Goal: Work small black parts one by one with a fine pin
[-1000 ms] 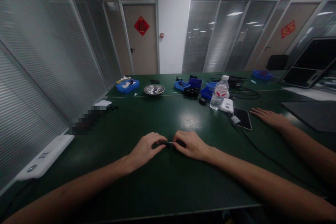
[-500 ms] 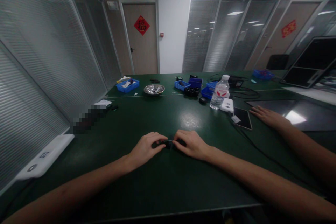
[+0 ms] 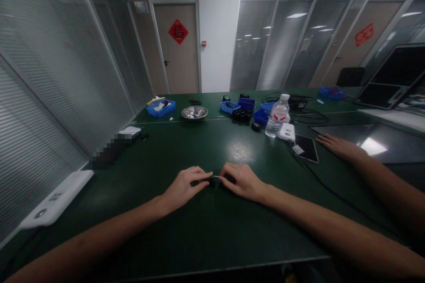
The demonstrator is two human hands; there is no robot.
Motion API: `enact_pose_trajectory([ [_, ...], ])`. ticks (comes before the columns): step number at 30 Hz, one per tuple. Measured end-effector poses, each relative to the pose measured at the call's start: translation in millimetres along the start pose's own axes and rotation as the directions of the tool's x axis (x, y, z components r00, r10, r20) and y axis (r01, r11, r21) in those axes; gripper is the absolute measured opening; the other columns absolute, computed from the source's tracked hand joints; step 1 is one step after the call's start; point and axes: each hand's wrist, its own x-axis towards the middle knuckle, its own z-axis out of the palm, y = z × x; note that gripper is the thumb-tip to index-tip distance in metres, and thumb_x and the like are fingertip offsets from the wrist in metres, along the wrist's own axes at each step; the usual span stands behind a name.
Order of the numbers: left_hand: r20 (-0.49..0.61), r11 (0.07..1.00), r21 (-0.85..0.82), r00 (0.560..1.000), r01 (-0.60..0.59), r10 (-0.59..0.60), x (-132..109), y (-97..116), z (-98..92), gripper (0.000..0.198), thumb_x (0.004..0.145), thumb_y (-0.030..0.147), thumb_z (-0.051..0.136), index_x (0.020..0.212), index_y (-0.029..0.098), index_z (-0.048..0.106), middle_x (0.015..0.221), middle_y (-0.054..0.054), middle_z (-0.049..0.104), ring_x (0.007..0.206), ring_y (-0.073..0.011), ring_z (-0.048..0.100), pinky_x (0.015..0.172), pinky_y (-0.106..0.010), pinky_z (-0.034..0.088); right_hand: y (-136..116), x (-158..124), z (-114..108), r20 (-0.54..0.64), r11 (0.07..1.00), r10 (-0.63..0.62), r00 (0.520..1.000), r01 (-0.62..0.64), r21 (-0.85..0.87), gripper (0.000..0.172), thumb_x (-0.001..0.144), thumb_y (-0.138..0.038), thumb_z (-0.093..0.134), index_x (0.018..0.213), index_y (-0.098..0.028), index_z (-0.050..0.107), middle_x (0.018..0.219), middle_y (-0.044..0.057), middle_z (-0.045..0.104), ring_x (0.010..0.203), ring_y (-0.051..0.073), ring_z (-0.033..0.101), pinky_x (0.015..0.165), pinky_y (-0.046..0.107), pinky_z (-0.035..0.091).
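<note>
My left hand (image 3: 184, 188) is closed in a pinch on a small black part (image 3: 211, 181), low over the middle of the green table (image 3: 186, 239). Just right of it, my right hand (image 3: 241, 180) is closed around a thin tool with a shiny metal shaft (image 3: 215, 177). The shaft points left and its tip meets or nearly meets the black part. Curled fingers hide the rest of the tool, so its kind cannot be made out. Both hands almost touch at the fingertips.
Another person's hand (image 3: 341, 147) lies by a dark flat panel (image 3: 395, 141) on the right. A water bottle (image 3: 278, 117), a phone (image 3: 307, 148) and a cable stand nearer. Behind are a metal bowl (image 3: 195, 118) and blue trays (image 3: 161, 112). A white device (image 3: 58, 199) sits left.
My left fingers have shifted slightly around the black part, with the index finger straighter now. My right hand stays nearly still, and the view has moved very slightly.
</note>
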Motion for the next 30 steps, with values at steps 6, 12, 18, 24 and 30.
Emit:
enact_pose_trajectory([
  [6, 0.012, 1.0, -0.012, 1.0, -0.018, 0.018, 2.4, 1.6, -0.6, 0.035, 0.102, 0.029, 0.057, 0.136, 0.028, 0.066, 0.117, -0.006, 0.066, 0.104, -0.0197, 0.062, 0.09, -0.035, 0.052, 2.0, -0.9, 1.9, -0.022, 1.0, -0.014, 1.0, 0.013, -0.026, 0.018, 0.104, -0.035, 0.051, 0.101, -0.019, 0.06, 0.09, 0.003, 0.064, 0.073, 0.014, 0.059, 0.064, 0.027, 0.04],
  [12, 0.017, 0.999, -0.033, 0.999, -0.033, 0.034, 2.9, 1.6, 0.3, 0.034, 0.103, 0.027, 0.055, 0.134, 0.028, 0.067, 0.113, -0.005, 0.064, 0.1, -0.018, 0.061, 0.086, -0.031, 0.05, 2.6, -0.9, 2.4, -0.022, 1.0, -0.003, 1.0, 0.003, -0.011, 0.016, 0.104, -0.034, 0.051, 0.102, -0.019, 0.06, 0.09, 0.003, 0.064, 0.073, 0.014, 0.059, 0.065, 0.026, 0.04],
  [18, 0.058, 0.996, 0.065, 0.997, -0.058, 0.055, 1.6, 2.8, 3.0, 0.035, 0.102, 0.026, 0.056, 0.135, 0.032, 0.066, 0.116, -0.005, 0.061, 0.101, -0.0185, 0.058, 0.085, -0.031, 0.048, 4.3, 2.0, 2.7, -0.086, 0.997, 0.06, 0.994, -0.056, 0.052, 0.016, 0.103, -0.033, 0.053, 0.099, -0.019, 0.059, 0.089, 0.002, 0.063, 0.073, 0.014, 0.058, 0.066, 0.026, 0.041],
  [24, 0.054, 1.0, 0.027, 0.999, 0.007, -0.008, 1.3, 7.0, -2.4, 0.034, 0.102, 0.025, 0.058, 0.134, 0.029, 0.067, 0.116, -0.005, 0.061, 0.1, -0.0181, 0.059, 0.084, -0.031, 0.05, 3.9, 2.5, 3.0, -0.096, 0.995, 0.088, 0.991, -0.082, 0.062, 0.016, 0.103, -0.034, 0.054, 0.098, -0.019, 0.06, 0.088, 0.002, 0.063, 0.073, 0.014, 0.058, 0.065, 0.026, 0.041],
  [30, 0.048, 1.0, 0.003, 0.998, 0.03, -0.03, 1.0, 0.8, 1.1, 0.033, 0.1, 0.023, 0.061, 0.131, 0.03, 0.069, 0.121, -0.004, 0.062, 0.106, -0.0183, 0.06, 0.089, -0.031, 0.051, 2.9, 3.0, 2.2, -0.089, 0.996, 0.077, 0.993, -0.072, 0.053, 0.017, 0.103, -0.034, 0.055, 0.098, -0.019, 0.06, 0.087, 0.002, 0.063, 0.072, 0.014, 0.058, 0.064, 0.026, 0.04],
])
